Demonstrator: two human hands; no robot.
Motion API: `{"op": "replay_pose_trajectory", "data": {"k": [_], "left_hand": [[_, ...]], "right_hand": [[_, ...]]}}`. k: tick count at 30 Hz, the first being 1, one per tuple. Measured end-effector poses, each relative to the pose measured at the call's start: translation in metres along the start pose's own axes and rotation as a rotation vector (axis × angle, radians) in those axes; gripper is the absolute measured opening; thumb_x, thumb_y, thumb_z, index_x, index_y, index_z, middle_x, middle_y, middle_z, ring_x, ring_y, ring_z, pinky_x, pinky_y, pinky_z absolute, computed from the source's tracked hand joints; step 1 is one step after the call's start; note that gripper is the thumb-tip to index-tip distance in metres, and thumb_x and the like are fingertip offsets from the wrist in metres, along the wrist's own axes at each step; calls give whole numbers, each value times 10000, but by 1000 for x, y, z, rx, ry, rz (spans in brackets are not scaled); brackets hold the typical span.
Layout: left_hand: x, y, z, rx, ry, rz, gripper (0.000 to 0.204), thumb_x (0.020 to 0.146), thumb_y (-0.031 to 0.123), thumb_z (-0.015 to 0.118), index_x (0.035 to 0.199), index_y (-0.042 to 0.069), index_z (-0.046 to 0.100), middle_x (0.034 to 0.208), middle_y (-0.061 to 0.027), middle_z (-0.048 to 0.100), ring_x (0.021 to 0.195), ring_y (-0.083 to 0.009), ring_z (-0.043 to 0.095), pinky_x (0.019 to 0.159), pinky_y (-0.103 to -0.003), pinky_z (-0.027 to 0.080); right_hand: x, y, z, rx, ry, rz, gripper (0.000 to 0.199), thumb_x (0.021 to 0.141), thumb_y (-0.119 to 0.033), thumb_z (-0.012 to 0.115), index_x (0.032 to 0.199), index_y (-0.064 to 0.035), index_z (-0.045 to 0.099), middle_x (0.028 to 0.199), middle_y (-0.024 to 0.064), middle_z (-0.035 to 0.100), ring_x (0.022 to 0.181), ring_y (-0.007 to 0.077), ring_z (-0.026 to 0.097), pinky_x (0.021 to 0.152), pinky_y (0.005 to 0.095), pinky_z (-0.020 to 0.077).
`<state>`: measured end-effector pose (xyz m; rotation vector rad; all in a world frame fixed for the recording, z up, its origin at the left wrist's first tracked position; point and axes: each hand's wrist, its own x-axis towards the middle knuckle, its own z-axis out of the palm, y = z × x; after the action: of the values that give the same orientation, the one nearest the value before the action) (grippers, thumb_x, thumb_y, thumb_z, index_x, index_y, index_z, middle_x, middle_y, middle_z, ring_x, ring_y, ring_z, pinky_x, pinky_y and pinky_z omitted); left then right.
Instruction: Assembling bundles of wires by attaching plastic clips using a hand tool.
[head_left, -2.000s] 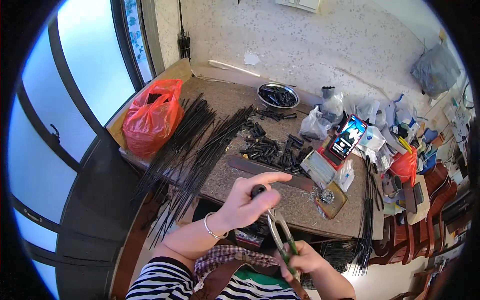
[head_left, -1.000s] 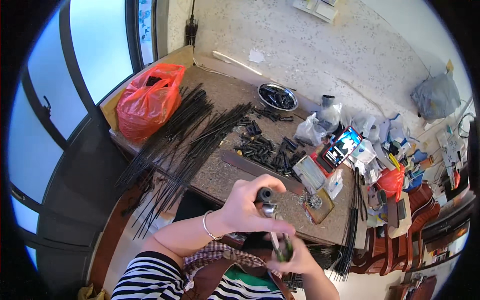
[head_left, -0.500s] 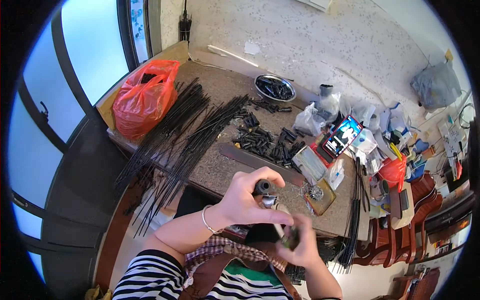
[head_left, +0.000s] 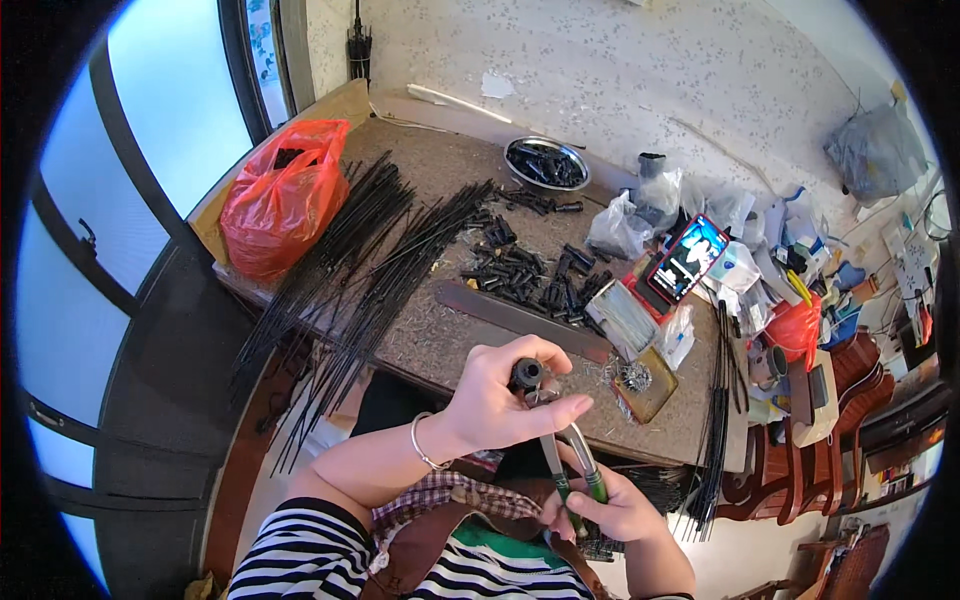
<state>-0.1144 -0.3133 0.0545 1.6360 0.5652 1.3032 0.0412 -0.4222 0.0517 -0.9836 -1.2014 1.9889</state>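
My left hand (head_left: 500, 400) is closed around a short black cylindrical part (head_left: 527, 374), its round hollow end facing up. In my right hand (head_left: 610, 505) are pliers with green grips (head_left: 596, 487), their handles spread somewhat apart. The metal jaws meet the black part just by my left thumb, which partly hides them. Behind my hands, a heap of similar black parts (head_left: 510, 270) covers the middle of the brown table (head_left: 420, 335). A flat metal bar (head_left: 520, 320) lies between that heap and my hands.
Long thin black rods (head_left: 370, 260) overhang the table's left edge beside a red plastic bag (head_left: 285, 200). A steel bowl (head_left: 545, 165) of black parts stands at the back. Rightward are a lit phone (head_left: 688, 258), a shallow tray (head_left: 645, 385) with small metal pieces, and more rods (head_left: 712, 430).
The pliers' handles have spread apart, and my right hand, blurred before, is now steadier and a little lower. My left hand keeps the black part in nearly the same place.
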Motion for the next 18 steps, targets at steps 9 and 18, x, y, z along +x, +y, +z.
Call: {"op": "replay_pose_trajectory", "data": {"k": [9, 18], "left_hand": [[22, -37, 47, 71, -3, -137, 176, 574, 101, 614, 698, 14, 525, 439, 43, 359, 400, -14, 309, 373, -166, 222], [40, -66, 83, -86, -66, -191, 455, 589, 128, 652, 952, -53, 445, 461, 65, 335, 414, -3, 269, 384, -154, 182]], "right_hand": [[8, 30, -27, 16, 404, 45, 124, 733, -51, 469, 843, -18, 424, 573, 1, 433, 474, 45, 378, 422, 165, 313], [4, 22, -150, -834, 1086, -186, 142, 685, -85, 515, 798, -9, 474, 726, 156, 505, 620, 275, 513, 540, 327, 407]]}}
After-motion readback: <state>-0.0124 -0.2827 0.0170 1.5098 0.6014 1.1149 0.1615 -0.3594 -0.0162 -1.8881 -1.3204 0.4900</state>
